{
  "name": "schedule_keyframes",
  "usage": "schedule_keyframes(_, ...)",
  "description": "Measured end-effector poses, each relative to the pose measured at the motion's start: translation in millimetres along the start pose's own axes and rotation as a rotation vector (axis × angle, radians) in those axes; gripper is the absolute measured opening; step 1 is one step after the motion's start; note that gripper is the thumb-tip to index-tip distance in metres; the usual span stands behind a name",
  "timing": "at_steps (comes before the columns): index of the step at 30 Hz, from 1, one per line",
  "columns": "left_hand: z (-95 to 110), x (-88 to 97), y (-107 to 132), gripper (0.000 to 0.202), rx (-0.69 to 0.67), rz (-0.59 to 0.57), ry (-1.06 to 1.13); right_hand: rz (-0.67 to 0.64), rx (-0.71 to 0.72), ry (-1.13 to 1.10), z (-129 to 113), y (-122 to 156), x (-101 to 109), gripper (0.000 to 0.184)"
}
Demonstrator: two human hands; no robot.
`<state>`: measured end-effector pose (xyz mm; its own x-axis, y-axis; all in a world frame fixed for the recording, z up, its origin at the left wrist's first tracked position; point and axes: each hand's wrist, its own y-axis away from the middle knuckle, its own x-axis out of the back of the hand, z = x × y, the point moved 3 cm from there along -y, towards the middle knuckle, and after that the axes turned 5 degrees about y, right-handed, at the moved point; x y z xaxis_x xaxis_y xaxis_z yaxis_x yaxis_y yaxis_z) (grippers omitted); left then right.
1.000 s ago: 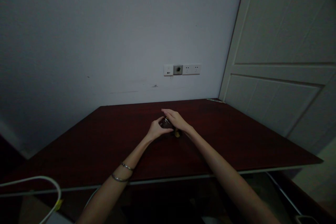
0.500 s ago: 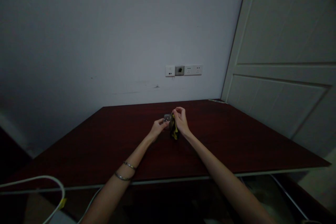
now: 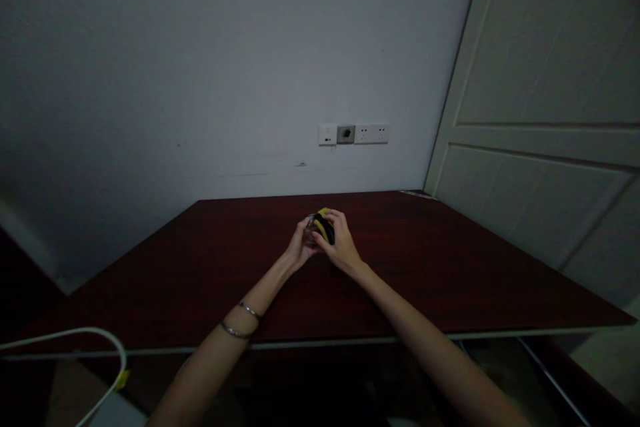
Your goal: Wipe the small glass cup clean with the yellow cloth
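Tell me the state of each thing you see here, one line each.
Left hand: closed on the glass.
Right hand: closed on the cloth.
Glass: held between both hands over the table; contents unclear.
Cloth: yellow and black, bunched, pressed against the glass.
Sockets: nothing plugged in.
Door: appears shut.

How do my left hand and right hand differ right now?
The left hand grips a small clear container; the right hand holds a yellow-and-black cloth against it. The left wrist wears two bangles; the right wrist is bare. Both hands meet over the dark red table.
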<state>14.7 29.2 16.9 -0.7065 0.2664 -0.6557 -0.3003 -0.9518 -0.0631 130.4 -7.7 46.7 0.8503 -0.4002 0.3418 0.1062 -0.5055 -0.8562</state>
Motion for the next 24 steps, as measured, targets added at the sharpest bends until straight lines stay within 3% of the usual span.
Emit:
schedule_keyframes(4,7,0.8,1,0.028,0.029,0.030,0.106,-0.037,0.135,0.066,-2,3,1,0.040)
schedule_keyframes(8,7,-1.3,2,0.030,0.070,-0.055,0.100,-0.077,0.294,0.149,-4,4,8,0.045)
schedule_keyframes(12,3,-2.4,0,0.044,0.122,-0.112,0.020,-0.147,0.423,0.217,-5,3,14,0.048)
schedule_keyframes(16,2,-1.6,-4,0.049,0.186,-0.131,-0.080,-0.160,0.467,0.242,-5,-2,18,0.045)
schedule_keyframes(20,4,-3.6,-5,0.040,0.194,-0.151,-0.194,-0.124,0.464,0.227,-5,-7,22,0.041)
schedule_keyframes(24,6,-9.7,-3,0.046,0.178,-0.149,-0.225,-0.080,0.470,0.204,-6,-11,25,0.041)
